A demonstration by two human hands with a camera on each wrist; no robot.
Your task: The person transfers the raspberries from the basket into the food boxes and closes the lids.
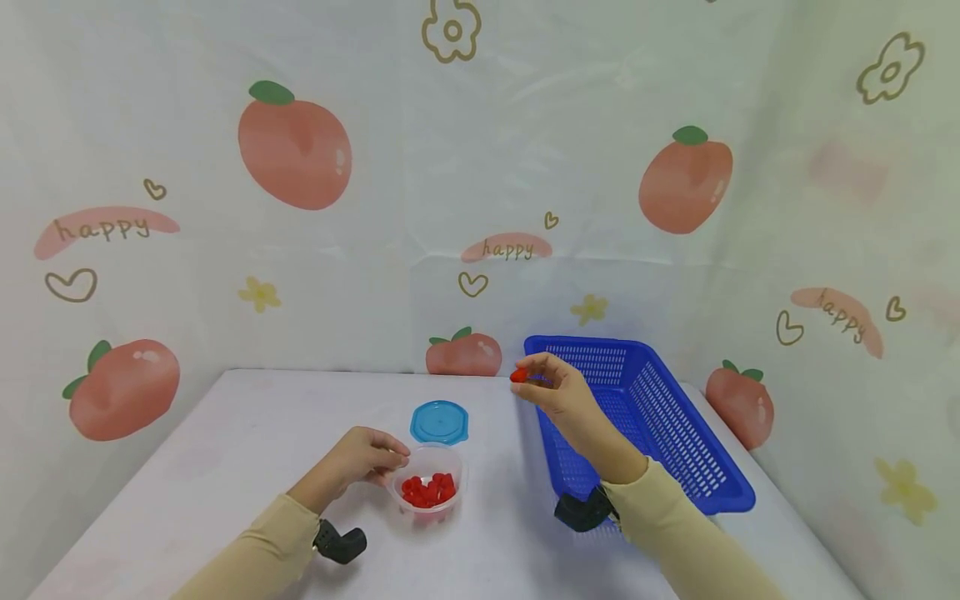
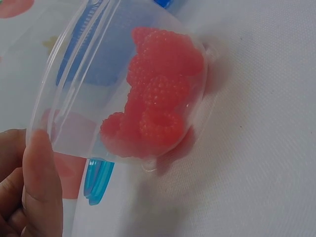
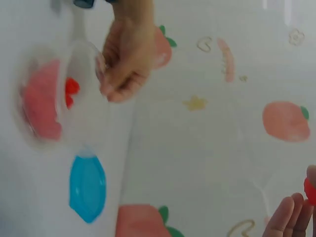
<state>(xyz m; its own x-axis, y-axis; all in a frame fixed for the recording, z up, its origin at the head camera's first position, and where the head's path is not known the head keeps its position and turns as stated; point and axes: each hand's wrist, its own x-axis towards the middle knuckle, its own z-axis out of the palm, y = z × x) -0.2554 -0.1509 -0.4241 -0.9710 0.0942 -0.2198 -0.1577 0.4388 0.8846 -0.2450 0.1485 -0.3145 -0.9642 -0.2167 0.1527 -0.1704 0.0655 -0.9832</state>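
Note:
A clear plastic bowl stands on the white table with several red raspberries inside. My left hand pinches the bowl's rim at its left side; in the left wrist view the thumb lies against the outer wall. Above the near-left edge of the blue basket, my right hand pinches a single raspberry between thumb and fingertips. That raspberry also shows at the right edge of the right wrist view, where the hand is partly cut off.
A blue lid lies on the table just behind the bowl. The blue plastic basket with slotted walls takes up the right side. Behind the table hangs a white fruit-patterned cloth.

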